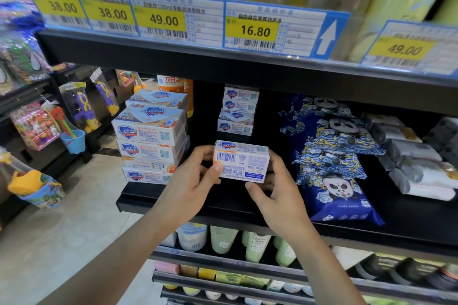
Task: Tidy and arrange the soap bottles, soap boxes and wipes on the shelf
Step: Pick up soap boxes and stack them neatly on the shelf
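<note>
Before the black shelf (pixel 223 208), both hands' fingers (pixel 252 187) grip a Safeguard soap box (pixel 241 161).

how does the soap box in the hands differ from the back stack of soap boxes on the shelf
The held box is gripped by the left hand and the right hand at the front of the shelf; the back stack rests deep on it. The held box is single and shows its barcode face; the back stack is several boxes piled up, logos facing out. Both are white Safeguard boxes.
</note>
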A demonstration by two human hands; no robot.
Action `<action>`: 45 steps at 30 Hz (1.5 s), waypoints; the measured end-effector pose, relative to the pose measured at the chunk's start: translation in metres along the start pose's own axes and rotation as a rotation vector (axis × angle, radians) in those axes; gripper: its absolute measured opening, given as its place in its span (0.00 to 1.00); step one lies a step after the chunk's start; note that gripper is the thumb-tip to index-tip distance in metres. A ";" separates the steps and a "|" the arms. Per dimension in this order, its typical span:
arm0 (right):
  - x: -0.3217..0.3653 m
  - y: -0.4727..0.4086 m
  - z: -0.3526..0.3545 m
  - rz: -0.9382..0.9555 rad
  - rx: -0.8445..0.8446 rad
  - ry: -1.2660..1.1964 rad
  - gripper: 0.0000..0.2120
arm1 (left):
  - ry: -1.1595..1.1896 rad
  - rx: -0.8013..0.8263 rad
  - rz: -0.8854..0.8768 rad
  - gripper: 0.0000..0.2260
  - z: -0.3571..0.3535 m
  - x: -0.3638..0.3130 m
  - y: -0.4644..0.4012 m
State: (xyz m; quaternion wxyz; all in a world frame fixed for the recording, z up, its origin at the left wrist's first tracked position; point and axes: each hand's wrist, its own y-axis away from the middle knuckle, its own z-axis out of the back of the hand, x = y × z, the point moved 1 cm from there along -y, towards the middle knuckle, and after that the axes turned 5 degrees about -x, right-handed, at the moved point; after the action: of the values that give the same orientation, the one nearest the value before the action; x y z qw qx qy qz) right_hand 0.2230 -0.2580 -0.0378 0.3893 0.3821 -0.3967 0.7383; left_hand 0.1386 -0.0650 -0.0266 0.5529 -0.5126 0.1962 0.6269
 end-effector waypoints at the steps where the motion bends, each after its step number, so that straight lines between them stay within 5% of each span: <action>1: 0.001 0.000 0.000 0.002 -0.002 0.001 0.34 | 0.003 0.000 0.002 0.18 0.000 0.000 0.000; 6: 0.000 0.000 0.000 0.034 -0.046 0.016 0.32 | -0.004 0.003 -0.002 0.18 0.000 0.002 0.000; 12: 0.003 0.003 0.002 0.046 -0.064 -0.061 0.45 | 0.011 -0.003 0.011 0.15 0.000 0.006 -0.001; 21: 0.002 0.001 0.002 0.074 -0.052 -0.033 0.35 | 0.018 -0.009 0.005 0.14 -0.001 0.003 -0.001; 25: 0.001 0.002 0.002 0.065 -0.050 -0.027 0.35 | -0.007 -0.005 -0.011 0.19 -0.001 0.001 -0.001; 31: 0.002 0.001 0.001 0.066 -0.049 -0.027 0.35 | -0.007 0.029 -0.046 0.44 0.001 0.004 0.000; 45: 0.003 0.000 0.002 0.042 -0.024 -0.044 0.38 | 0.054 0.040 -0.048 0.36 -0.001 0.009 -0.003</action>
State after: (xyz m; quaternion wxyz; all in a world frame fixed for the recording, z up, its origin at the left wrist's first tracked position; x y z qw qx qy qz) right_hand 0.2229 -0.2592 -0.0345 0.3694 0.3852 -0.4218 0.7330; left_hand 0.1433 -0.0606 -0.0333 0.5724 -0.5227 0.2110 0.5955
